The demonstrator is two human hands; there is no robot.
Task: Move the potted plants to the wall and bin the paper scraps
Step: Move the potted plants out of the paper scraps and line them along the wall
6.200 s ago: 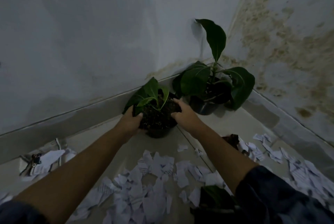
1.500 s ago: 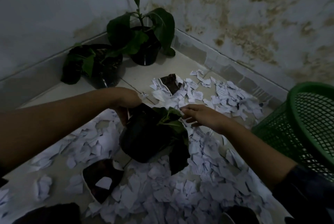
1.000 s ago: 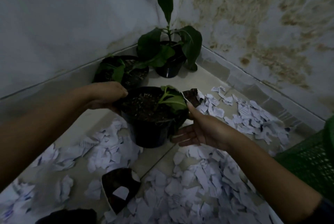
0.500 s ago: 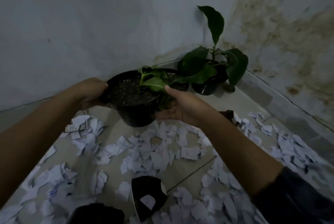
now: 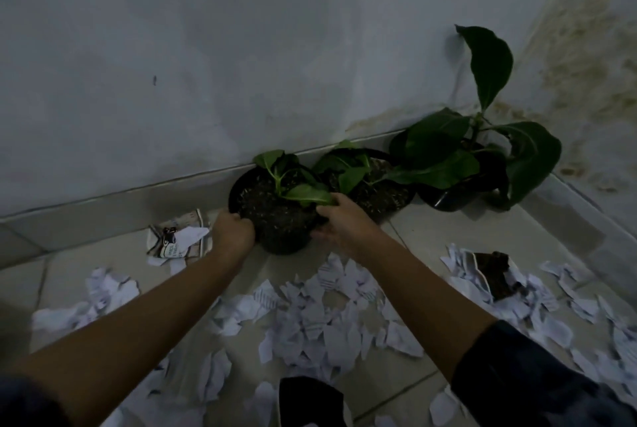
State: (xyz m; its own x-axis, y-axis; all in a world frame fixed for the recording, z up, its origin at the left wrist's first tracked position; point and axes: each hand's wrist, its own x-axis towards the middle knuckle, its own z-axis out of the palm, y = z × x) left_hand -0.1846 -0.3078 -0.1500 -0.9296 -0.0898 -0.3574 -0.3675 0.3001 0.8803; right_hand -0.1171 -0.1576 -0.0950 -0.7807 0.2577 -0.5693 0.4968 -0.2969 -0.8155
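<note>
Both hands on the third pot [image 5: 279, 220], one per side: left hand [image 5: 234, 232] curls round the left rim, right hand [image 5: 339, 220] grasps the right rim, thumb near the leaves. A two-sided hold keeps the soil level and the small plant upright while it goes down.

The pot sits at the foot of the wall [image 5: 206, 65], just left of the second pot [image 5: 372, 192], leaves overlapping. The big plant [image 5: 462, 158] fills the corner, so the row runs outward from there along the skirting. Whether the base is fully down is hard to tell in this dim light; it looks grounded or nearly so.

Likely step: seat it, then let go. Risk: snagging the neighbour's leaves when the right hand comes away.

Paper scraps [image 5: 320, 316] litter the tiles in front, none binned as far as can be seen. A printed wrapper [image 5: 175, 244] lies left of the pot. No bin in view.
</note>
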